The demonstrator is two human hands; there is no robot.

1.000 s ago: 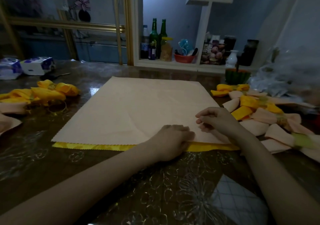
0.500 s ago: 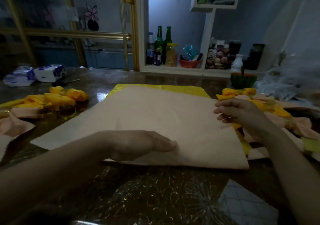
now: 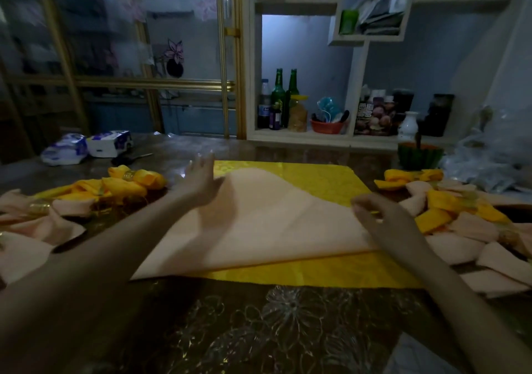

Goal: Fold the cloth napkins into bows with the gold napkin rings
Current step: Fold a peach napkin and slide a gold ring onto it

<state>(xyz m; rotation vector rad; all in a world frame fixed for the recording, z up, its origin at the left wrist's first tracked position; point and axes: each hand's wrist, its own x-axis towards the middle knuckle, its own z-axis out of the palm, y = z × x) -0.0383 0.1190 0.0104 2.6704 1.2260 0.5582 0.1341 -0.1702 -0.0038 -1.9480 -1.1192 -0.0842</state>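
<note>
A peach napkin (image 3: 273,229) lies skewed on a flat yellow napkin (image 3: 322,178) in the middle of the table. My left hand (image 3: 201,180) is blurred, fingers straight and spread, touching the peach napkin's raised far-left edge. At the peach napkin's right edge, my right hand (image 3: 371,209) has its fingers curled and pinches the cloth. Finished yellow bows (image 3: 129,183) and peach bows (image 3: 43,218) with gold rings (image 3: 128,175) lie to the left. Another pile of bows (image 3: 460,218) lies to the right.
Tissue packs (image 3: 86,146) and dark scissors (image 3: 132,157) sit at the far left of the table. A green ribbed bowl (image 3: 420,155) and a clear plastic bag (image 3: 489,160) stand far right. Behind is a shelf with green bottles (image 3: 285,97).
The peach napkin has been dragged and turned, so more yellow cloth shows at the near and far edges. My left hand moved from the near edge to the far left. The camera tilted up.
</note>
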